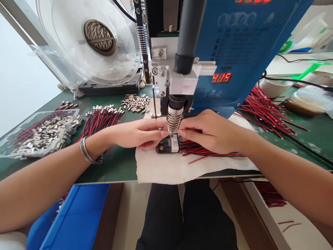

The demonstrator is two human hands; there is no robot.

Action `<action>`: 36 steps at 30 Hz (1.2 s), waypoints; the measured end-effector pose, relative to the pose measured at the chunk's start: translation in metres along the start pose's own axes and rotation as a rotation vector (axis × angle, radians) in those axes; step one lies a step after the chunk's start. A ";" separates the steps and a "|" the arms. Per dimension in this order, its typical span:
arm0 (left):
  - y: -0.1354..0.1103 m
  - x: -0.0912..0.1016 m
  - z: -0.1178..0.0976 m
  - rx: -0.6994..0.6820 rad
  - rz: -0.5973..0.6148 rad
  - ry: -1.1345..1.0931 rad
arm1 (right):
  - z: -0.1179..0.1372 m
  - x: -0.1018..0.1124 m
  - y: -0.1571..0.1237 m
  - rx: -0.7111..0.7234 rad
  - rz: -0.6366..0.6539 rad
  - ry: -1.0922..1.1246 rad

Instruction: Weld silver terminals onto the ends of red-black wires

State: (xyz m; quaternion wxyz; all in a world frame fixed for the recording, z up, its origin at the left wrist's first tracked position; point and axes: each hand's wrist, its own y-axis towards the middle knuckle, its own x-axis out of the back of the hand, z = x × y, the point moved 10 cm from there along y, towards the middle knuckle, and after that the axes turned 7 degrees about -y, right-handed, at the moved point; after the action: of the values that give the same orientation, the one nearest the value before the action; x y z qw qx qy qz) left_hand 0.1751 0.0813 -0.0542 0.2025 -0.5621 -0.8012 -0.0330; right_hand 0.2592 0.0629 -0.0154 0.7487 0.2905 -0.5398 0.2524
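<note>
The soldering machine's spring-wrapped tip point(174, 119) points down at a small fixture with a white block point(174, 143). Left of the tip, my left hand point(140, 133) is closed, thumb and forefinger pinched at the fixture. What they hold is hidden. My right hand point(214, 133) pinches close on the tip's other side; the thing between its fingertips is too small to make out. Beneath that hand, red and black wires point(200, 151) lie on a white cloth point(161, 170).
A clear plastic tray point(7, 152) of metal connectors stands left, beside wires with connector ends point(101, 114) and a connector pile point(135, 103). Behind rise a solder wire reel point(100, 37) and a blue control box point(234, 52). More red-black wires point(265, 111) lie right.
</note>
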 end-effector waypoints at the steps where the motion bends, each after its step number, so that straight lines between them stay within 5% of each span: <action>1: 0.000 0.000 0.000 -0.002 0.001 0.001 | 0.000 0.000 0.000 0.002 -0.002 -0.003; 26: 0.001 0.001 0.001 0.061 -0.002 -0.069 | 0.000 0.005 -0.004 0.010 -0.050 0.014; 36: 0.001 0.001 0.003 0.076 0.005 -0.040 | 0.007 0.009 -0.006 0.114 -0.048 0.023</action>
State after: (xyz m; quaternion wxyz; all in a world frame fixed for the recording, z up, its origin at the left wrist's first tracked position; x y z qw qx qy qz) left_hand 0.1751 0.0830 -0.0566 0.2076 -0.5566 -0.8044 0.0092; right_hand 0.2613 0.0541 -0.0065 0.7428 0.3425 -0.5089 0.2682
